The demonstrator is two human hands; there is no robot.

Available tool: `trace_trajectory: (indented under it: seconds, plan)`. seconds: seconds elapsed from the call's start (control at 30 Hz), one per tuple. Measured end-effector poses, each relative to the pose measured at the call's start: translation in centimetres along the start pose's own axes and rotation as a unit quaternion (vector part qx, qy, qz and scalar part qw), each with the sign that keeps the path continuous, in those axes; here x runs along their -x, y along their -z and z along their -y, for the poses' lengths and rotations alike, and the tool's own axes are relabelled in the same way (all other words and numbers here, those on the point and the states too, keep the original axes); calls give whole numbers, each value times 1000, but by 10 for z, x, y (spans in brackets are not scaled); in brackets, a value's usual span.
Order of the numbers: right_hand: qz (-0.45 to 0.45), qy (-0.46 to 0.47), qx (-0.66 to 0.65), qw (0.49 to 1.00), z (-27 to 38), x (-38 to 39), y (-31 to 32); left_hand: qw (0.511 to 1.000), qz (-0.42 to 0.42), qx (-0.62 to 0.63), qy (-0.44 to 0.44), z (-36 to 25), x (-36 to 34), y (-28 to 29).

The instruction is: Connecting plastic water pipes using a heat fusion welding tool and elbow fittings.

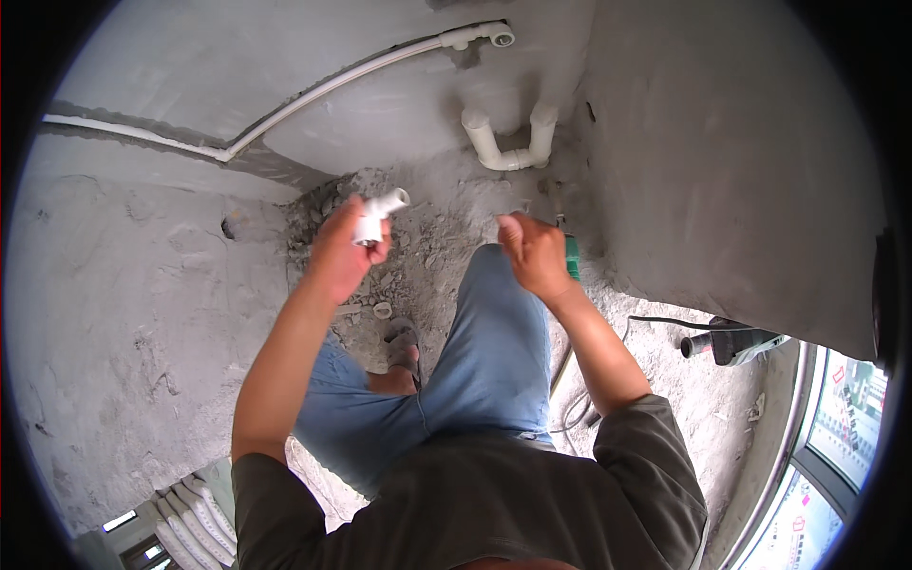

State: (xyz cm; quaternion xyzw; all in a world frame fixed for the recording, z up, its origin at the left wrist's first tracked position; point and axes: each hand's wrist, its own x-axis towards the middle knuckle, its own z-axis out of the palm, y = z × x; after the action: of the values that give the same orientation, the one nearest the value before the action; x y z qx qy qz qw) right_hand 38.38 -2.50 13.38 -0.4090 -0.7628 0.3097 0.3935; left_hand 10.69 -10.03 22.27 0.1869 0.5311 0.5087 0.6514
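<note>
One U-shaped pipe (514,161) juts beyond; left fingers (381,249) grasp a white fitting (368,227), right fingers (514,234), contents unclear, curl beside something green (573,257).

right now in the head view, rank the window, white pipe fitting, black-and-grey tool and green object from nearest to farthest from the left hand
1. White pipe fitting: held in the left hand
2. Green object: across to the right, partly behind the right hand
3. Black-and-grey tool: farther right
4. Window: far lower right
</note>
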Motion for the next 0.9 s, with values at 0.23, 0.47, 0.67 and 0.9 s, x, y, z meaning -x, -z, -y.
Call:
trace_trajectory:
  seconds: [0.23, 0.47, 0.67, 0.9]
  plan:
    - [-12, -135, 103, 985, -78, 82, 64, 996, -34, -57, -67, -76, 44, -6]
    - [90, -304, 279, 907, -103, 158, 49, 991, -48, -84, -89, -85, 25, -5]
    - [221, -478, 250, 812, -139, 126, 6, 993, 111, 29, 35, -70, -48, 26]
    - [90, -479, 259, 834, -172, 126, -3, 990, 120, -4, 71, -62, -146, -6]
